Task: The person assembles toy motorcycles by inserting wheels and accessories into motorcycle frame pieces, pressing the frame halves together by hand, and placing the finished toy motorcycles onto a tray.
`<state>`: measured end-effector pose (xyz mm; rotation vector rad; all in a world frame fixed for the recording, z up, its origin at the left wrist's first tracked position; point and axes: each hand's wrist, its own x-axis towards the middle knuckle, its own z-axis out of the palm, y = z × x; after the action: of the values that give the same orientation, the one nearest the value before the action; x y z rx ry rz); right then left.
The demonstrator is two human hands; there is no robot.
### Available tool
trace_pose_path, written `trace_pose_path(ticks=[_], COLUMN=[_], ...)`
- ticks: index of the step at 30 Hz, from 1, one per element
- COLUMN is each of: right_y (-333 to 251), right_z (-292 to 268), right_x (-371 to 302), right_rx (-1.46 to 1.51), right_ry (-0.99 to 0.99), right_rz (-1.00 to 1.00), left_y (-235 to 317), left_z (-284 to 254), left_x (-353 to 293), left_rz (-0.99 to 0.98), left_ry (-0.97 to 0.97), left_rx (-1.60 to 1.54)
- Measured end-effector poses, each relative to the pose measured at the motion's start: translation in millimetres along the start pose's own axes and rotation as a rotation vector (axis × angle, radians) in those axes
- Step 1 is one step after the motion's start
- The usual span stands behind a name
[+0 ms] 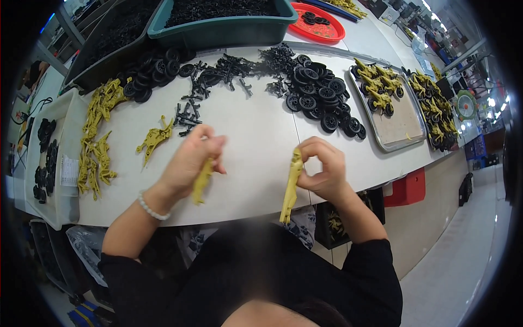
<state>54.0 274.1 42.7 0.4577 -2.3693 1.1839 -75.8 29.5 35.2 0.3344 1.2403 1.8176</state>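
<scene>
My left hand (188,158) is closed on a yellow plastic toy bike part (202,184), which hangs below the fingers above the table's near side. Between the thumb and fingers of my right hand (328,171) is another yellow toy bike part (290,188), long and narrow, held nearly upright. The two hands are apart. Left of my left hand lies a loose yellow bike body (155,137). Just beyond that hand are small black plastic pieces (188,115). My fingers cover the upper portion of the left part.
Black wheels (318,90) and small black parts (231,68) lie across the table's far side. Yellow parts (101,109) and a white bin (68,182) are at left. A metal tray (395,133) with wheeled yellow toy bikes stands right. Behind are a green tub (223,34) and red tray (327,37).
</scene>
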Motion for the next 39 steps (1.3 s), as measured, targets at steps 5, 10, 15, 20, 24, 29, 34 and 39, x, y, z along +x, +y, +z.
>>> trace_pose_path(ticks=[5,10,15,20,24,29,34,39], right_y=[16,43,56,64,69,76,97,81], right_z=[-3,-23,-51,-37,-7,37,45,32], right_x=[1,19,46,66,95,127,141,122], right_rx=[-0.296,-0.5,-0.725,-0.776,-0.707,-0.636,-0.601,-0.505], right_ry=[-0.19,-0.168,-0.086,-0.157,-0.24,-0.25,-0.359,-0.367], right_rz=[0.233,0.266,0.154,0.124,0.095,0.158,0.189,0.091], left_y=[2,1,5,9,11,10,7,-23], left_z=[10,9,7,15,26,27,18,18], left_x=[-3,6,13,28,34,15,-31,-44], left_rz=[-0.06,-0.174,-0.193,-0.044,-0.013,0.384,0.502,0.527], left_ry=[-0.083,-0.282,-0.381,-0.507,-0.49,-0.253,-0.112,-0.014], left_rx=[-0.007,0.087,0.237,0.636,0.838,1.256,1.553,1.532])
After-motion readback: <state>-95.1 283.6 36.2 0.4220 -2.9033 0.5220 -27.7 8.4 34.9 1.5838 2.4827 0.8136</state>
